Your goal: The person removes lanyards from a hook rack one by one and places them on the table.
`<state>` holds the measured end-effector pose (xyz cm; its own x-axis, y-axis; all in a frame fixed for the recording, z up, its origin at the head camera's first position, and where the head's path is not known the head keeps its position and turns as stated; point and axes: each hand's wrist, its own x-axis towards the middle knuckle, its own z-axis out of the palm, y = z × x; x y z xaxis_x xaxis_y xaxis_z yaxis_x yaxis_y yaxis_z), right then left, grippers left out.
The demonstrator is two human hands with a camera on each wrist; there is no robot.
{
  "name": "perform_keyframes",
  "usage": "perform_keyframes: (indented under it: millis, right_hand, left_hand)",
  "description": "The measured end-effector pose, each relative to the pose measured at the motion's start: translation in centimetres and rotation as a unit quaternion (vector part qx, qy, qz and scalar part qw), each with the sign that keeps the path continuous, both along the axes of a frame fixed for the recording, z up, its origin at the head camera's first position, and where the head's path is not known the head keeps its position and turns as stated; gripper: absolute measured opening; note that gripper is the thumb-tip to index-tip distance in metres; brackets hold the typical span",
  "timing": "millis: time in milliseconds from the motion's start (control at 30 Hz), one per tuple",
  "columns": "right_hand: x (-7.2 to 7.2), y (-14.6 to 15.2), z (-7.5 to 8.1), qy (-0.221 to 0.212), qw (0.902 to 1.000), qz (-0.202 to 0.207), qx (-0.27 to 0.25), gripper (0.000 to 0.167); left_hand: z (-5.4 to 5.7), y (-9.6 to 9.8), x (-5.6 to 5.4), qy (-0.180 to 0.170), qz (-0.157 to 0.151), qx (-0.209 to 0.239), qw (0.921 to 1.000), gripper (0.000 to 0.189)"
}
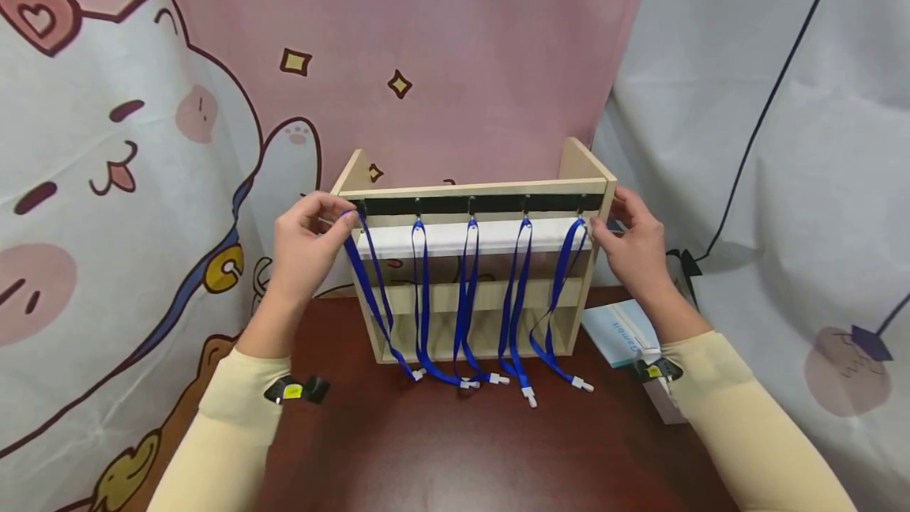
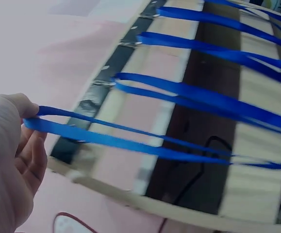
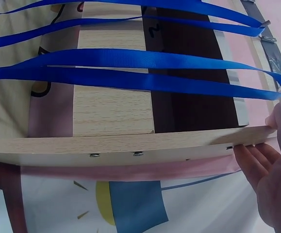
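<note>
1. Left grip [image 1: 306, 235]: thumb and fingers closed in a pinch on the top loop of the left-end lanyard [image 2: 116, 142].
2. Left-end lanyard: loop end at the fingertips, just past the black strip [image 1: 444, 205]; both blue strands run away from the grip, down across the front of the wooden rack [image 1: 490, 296]. Whether it also catches its hook, can't tell.
3. Its lower end: white clip [image 1: 419, 374] by the rack's bottom left, well below the left grip.
4. Right grip [image 1: 631, 239]: thumb on front edge, fingers against the outer face, pinching the rack's right side panel [image 3: 189, 137] near the top.
5. Right-end lanyard [image 3: 106, 77]: hangs from its hook just beside the right thumb; whether they touch, can't tell.
6. Other three lanyards [image 1: 465, 299]: on hooks along the strip, between the two hands, apart from both grips; clips hang low, in front of the rack base.
7. Rack stands upright on the dark red-brown counter [image 1: 455, 449].
8. Pale blue box [image 1: 614, 330] on the counter, right of the rack, below the right grip.
9. Pink printed curtain [image 1: 455, 22] behind.
</note>
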<state>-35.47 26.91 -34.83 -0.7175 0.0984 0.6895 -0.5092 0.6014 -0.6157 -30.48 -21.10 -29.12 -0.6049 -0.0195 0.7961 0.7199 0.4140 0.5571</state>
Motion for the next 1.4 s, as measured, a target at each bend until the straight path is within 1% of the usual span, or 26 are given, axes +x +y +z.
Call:
perform_keyframes:
  millis: [133, 300, 400, 500, 567, 667, 800, 900, 1100, 1267, 1400]
  right_hand:
    - [0.0, 0.0, 0.0, -0.001, 1.0, -0.001, -0.003, 0.054]
    - [-0.2, -0.1, 0.0, -0.003, 1.0, -0.002, -0.003, 0.053]
    - [-0.2, -0.1, -0.1, -0.004, 1.0, -0.003, -0.002, 0.052]
    - [-0.1, -0.1, -0.1, -0.004, 1.0, -0.004, -0.001, 0.052]
    - [-0.1, -0.1, -0.1, -0.005, 1.0, -0.006, -0.003, 0.052]
    - [0.0, 0.0, -0.1, -0.004, 1.0, -0.007, -0.005, 0.052]
    - [0.0, -0.1, -0.3, -0.005, 1.0, -0.005, -0.004, 0.052]
    - [-0.1, -0.2, -0.3, -0.006, 1.0, -0.001, -0.005, 0.052]
    - [-0.1, -0.1, -0.2, -0.006, 1.0, 0.003, -0.005, 0.052]
    - [-0.1, 0.0, -0.3, -0.007, 0.9999, 0.007, -0.004, 0.052]
    - [-0.1, -0.1, -0.3, -0.007, 0.9999, 0.009, -0.005, 0.052]
  left_hand:
    - [1.9, -0.9, 0.2, -0.008, 0.003, 0.001, 1.0, 0.007]
    - [4.0, -2.0, 0.4, -0.014, 0.022, -0.021, 0.9994, 0.009]
    - [4.9, -2.9, 0.6, -0.018, 0.021, -0.023, 0.9994, 0.01]
    - [5.7, -3.9, 0.5, -0.01, 0.016, -0.01, 0.9998, 0.012]
    - [6.0, -4.8, 0.3, -0.005, 0.025, -0.01, 0.9996, 0.014]
    - [6.3, -6.5, -0.2, -0.006, 0.044, -0.013, 0.9989, 0.017]
    - [6.3, -9.1, -1.0, -0.035, 0.089, -0.019, 0.9952, 0.02]
    - [6.3, -10.8, -1.7, -0.054, 0.117, -0.022, 0.9914, 0.022]
    - [6.2, -12.7, -3.8, -0.056, 0.145, -0.04, 0.9871, 0.027]
    - [6.2, -14.2, -5.8, -0.086, 0.176, -0.054, 0.9791, 0.03]
    - [6.5, -15.0, -7.2, -0.106, 0.201, -0.057, 0.9721, 0.032]
